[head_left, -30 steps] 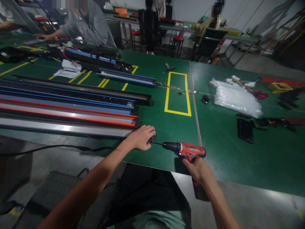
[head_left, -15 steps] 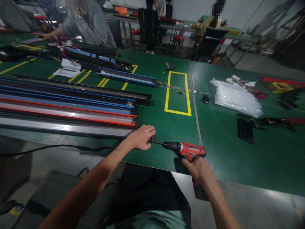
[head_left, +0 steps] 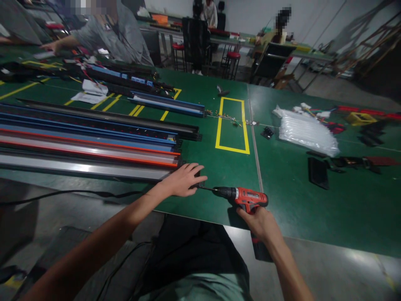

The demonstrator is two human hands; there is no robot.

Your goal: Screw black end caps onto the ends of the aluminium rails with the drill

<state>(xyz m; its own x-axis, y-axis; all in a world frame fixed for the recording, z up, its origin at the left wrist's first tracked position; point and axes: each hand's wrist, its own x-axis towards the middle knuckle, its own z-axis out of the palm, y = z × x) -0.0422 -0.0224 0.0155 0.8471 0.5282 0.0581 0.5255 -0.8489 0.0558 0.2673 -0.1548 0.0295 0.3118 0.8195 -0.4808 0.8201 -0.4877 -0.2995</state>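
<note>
My right hand point(head_left: 259, 222) is wrapped round the grip of a red and black cordless drill point(head_left: 252, 196). The drill points left, and its long thin bit point(head_left: 206, 188) reaches the end of the nearest grey metal profile point(head_left: 94, 168). Over that same end lies my left hand point(head_left: 183, 179), palm down with its fingers stretched out and spread. Part of the black end piece point(head_left: 202, 183) shows past the fingers; the exact spot where the bit tip meets it is hidden. Just behind the left hand lies a profile with orange edges point(head_left: 169, 159).
Blue and black profiles point(head_left: 150, 133) lie parallel farther back on the green table point(head_left: 291, 209). To the right are a bubble-wrap pack point(head_left: 308, 133), a black phone-like slab point(head_left: 318, 172) and a small black part point(head_left: 267, 132). A co-worker in grey point(head_left: 122, 35) sits across the table.
My left hand's fingers have loosened from a curled hold and spread out over the profile's end. The drill stays lined up with that end. The view has shifted slightly.
</note>
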